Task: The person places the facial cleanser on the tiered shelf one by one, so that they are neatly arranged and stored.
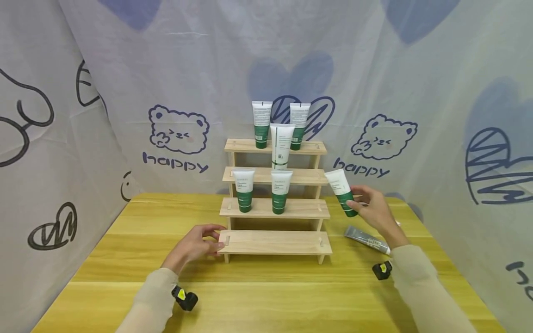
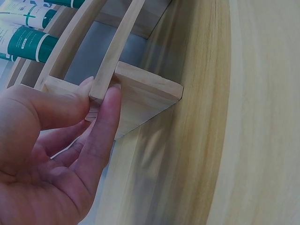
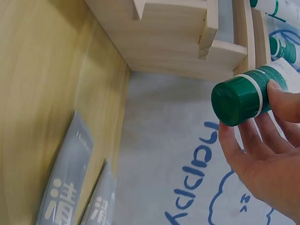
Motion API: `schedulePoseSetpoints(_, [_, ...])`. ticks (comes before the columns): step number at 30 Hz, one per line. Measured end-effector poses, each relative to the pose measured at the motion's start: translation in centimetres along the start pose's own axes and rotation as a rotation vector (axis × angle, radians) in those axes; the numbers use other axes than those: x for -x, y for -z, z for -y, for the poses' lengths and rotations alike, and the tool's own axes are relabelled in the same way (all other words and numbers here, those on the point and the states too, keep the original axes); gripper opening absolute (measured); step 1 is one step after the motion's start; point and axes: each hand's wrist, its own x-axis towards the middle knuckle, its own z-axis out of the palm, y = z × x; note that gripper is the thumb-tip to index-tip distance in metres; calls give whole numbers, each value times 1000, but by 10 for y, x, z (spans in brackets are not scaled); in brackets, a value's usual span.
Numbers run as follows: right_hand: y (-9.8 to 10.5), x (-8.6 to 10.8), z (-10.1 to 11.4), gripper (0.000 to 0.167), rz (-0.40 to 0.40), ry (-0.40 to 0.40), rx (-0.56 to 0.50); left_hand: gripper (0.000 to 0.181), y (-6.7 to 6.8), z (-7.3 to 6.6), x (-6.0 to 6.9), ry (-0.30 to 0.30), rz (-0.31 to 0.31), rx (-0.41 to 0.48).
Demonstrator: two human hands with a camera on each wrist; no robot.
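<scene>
A stepped wooden rack [image 1: 275, 243] stands mid-table. My left hand [image 1: 199, 246] pinches the left end of its lowest board [image 2: 110, 56] between thumb and fingers. To the right of the rack, my right hand [image 1: 373, 210] holds a white-and-green squeeze tube [image 1: 340, 187] in the air, tilted, with its green cap [image 3: 236, 99] downward. On the third step from the top, two similar tubes stand on their caps, one on the left [image 1: 244, 187] and one near the middle [image 1: 281, 189]. A taller white tube [image 1: 281, 143] stands on the second step.
Two more white-and-green tubes, left [image 1: 262, 122] and right [image 1: 298, 125], stand on the top step. Below my right hand, a grey tube [image 1: 366, 239] lies on the table, with a second grey tube [image 3: 101, 199] beside it. A printed curtain [image 1: 179, 69] hangs behind.
</scene>
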Motion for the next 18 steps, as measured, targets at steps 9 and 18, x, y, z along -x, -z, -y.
schedulePoseSetpoints(9, [-12, -3, 13, 50, 17, 34, -49, 50, 0, 0, 1, 8, -2, 8])
schedulePoseSetpoints(18, [-30, -6, 22, 49, 16, 71, -113, 49, -1, 0, 0, 6, -4, 1])
